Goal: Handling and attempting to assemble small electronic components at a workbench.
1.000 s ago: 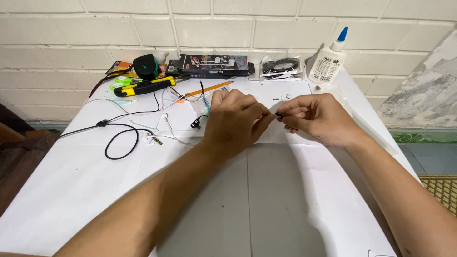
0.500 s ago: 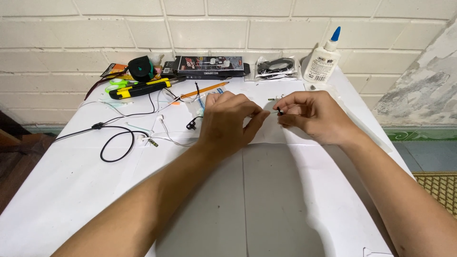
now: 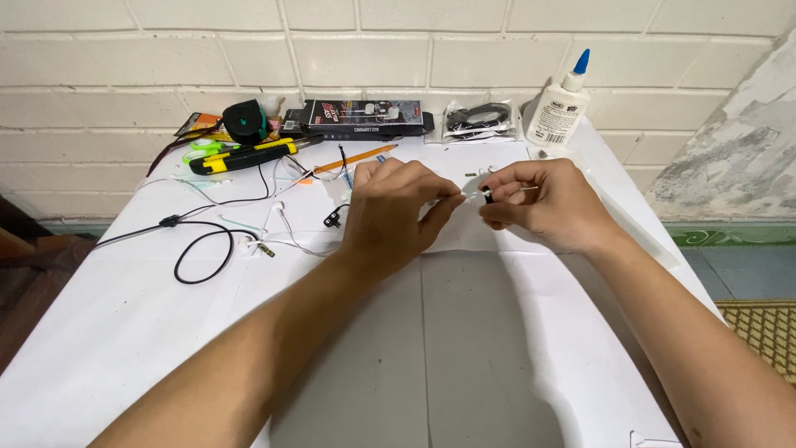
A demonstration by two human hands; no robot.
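Observation:
My left hand [image 3: 396,214] and my right hand [image 3: 543,202] meet above the middle of the table, fingertips almost touching. Between them I pinch a small white and black earphone piece [image 3: 482,195] with a thin wire end sticking out to the right. The left fingers grip its left end, the right thumb and forefinger hold the black part. A white earphone cable [image 3: 282,224] and a small black plug [image 3: 333,219] lie on the white sheet just left of my left hand.
Along the brick wall stand a white glue bottle with a blue tip [image 3: 560,104], a clear bag with black cable [image 3: 477,119], a dark flat box [image 3: 361,116], a yellow-black utility knife [image 3: 240,155], a pencil [image 3: 356,158] and a tape measure [image 3: 245,121]. A black cable [image 3: 195,249] loops at left.
Both hands have stayed together on the small piece, with the fingers shifting slightly. The view has tilted a little, so the hands sit lower in the picture.

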